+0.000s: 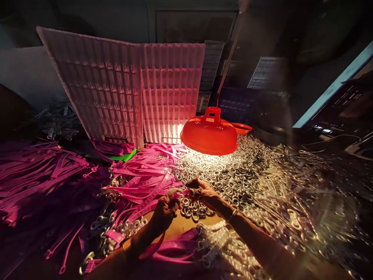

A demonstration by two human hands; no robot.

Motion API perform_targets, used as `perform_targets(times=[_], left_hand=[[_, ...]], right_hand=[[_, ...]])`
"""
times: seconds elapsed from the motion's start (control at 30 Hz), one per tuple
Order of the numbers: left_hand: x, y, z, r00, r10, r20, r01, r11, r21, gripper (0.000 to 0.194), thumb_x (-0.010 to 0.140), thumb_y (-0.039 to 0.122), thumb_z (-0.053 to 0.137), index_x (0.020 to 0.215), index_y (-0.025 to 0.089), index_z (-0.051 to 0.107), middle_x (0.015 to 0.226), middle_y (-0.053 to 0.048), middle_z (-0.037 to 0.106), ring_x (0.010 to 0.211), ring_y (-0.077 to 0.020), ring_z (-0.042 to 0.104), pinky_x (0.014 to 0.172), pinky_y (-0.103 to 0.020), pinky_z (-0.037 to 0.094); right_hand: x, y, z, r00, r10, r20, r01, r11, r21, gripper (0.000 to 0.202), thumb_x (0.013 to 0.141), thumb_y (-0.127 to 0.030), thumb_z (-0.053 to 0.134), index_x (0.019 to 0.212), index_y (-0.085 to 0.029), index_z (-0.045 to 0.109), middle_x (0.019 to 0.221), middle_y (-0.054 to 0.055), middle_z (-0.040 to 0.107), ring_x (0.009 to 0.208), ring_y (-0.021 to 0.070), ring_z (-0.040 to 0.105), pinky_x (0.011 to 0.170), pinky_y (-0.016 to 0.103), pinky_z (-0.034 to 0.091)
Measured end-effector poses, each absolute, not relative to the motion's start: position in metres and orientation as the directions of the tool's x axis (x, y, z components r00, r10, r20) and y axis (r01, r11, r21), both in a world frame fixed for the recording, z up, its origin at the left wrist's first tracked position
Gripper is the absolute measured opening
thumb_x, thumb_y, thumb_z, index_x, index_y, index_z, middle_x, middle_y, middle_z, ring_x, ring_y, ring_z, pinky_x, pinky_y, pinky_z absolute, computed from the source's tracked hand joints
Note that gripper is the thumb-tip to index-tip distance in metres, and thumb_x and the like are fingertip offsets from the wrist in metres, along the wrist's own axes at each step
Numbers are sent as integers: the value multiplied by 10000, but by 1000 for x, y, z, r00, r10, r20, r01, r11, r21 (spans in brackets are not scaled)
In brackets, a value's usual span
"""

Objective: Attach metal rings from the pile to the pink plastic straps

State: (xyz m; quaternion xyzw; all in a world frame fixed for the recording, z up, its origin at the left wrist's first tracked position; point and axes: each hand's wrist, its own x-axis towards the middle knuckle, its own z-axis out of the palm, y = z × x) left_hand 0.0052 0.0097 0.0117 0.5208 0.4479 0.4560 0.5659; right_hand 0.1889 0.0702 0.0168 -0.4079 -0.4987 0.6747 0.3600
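Pale cords (227, 247) lie nearest; at centre your left hand (165, 209) pinches a pink strap (176, 195); your right hand (201, 190) seemingly grasps a ring (191, 192) just right of it; best keep both pinches steady.

A narrow, flat pink strap (176, 196) is held up near the middle of the frame. Just right of it is a small, round, pale ring (191, 192). More pink straps (159, 181) lie loose and crisscrossed left of centre. Loose metal rings (230, 175) lie heaped right of centre, brightly lit at top, some reaching down to lower centre.
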Motion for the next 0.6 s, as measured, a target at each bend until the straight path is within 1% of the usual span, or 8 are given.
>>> perform_targets(times=[0.07, 0.13, 0.2, 0.3, 0.37, 0.43, 0.5, 0.6], left_hand=[[7, 5, 24, 244, 969, 40, 18, -45, 999, 243, 776, 252, 499, 968, 140, 598, 677, -5, 560, 519, -73, 412, 451, -182, 335], [6, 3, 33, 336, 937, 94, 46, -116, 992, 257, 773, 196, 466, 980, 144, 608, 725, -22, 579, 574, -94, 465, 485, -193, 375], [4, 3, 37, 415, 898, 145, 26, -171, 985, 251, 745, 152, 449, 918, 142, 630, 743, -35, 591, 624, -112, 502, 536, -210, 405], [5, 6, 37, 428, 887, 175, -47, -171, 984, 237, 655, 117, 452, 805, 139, 635, 692, -28, 586, 607, -109, 493, 537, -208, 394], [9, 9, 33, 358, 928, 105, -83, -80, 993, 184, 629, 155, 484, 757, 140, 615, 650, -20, 579, 565, -103, 484, 488, -199, 361], [13, 12, 27, 235, 972, -14, -92, 36, 995, 129, 641, 226, 545, 733, 144, 584, 617, -11, 573, 518, -94, 480, 455, -195, 334], [17, 16, 20, 106, 989, -104, -64, 111, 992, 157, 672, 289, 586, 725, 143, 564, 563, 8, 547, 468, -77, 453, 443, -192, 317], [17, 20, 12, 54, 984, -171, -15, 172, 985, 199, 711, 327, 599, 740, 131, 580, 493, 33, 500, 425, -62, 405, 428, -191, 293]], right_hand=[[181, 55, 19, -510, 817, -269, -166, -401, -901, 384, 586, -294, 736, 892, -160, 546, 669, -6, 578, 536, 103, 547, 488, 221, 451], [175, 48, 18, -581, 762, -286, -190, -469, -863, 381, 583, -267, 754, 886, -150, 555, 661, 2, 590, 510, 96, 540, 455, 201, 423], [172, 46, 15, -637, 721, -272, -200, -496, -845, 346, 594, -241, 749, 868, -144, 561, 660, 9, 596, 491, 88, 528, 435, 192, 404], [170, 46, 11, -679, 688, -256, -195, -505, -841, 281, 613, -233, 720, 824, -143, 557, 626, 7, 586, 467, 87, 514, 413, 186, 384], [169, 45, 10, -645, 716, -268, -209, -502, -839, 265, 615, -235, 702, 815, -139, 557, 638, 20, 594, 468, 93, 523, 410, 189, 391], [167, 41, 10, -562, 778, -282, -262, -491, -831, 272, 618, -247, 684, 831, -147, 547, 699, 32, 609, 514, 103, 557, 458, 205, 441], [166, 36, 8, -474, 825, -307, -303, -480, -823, 282, 640, -287, 665, 854, -164, 528, 755, 36, 613, 566, 115, 588, 528, 234, 489], [163, 29, 4, -364, 877, -313, -216, -407, -888, 277, 707, -373, 620, 868, -173, 516, 747, 30, 602, 556, 122, 592, 522, 252, 500]])
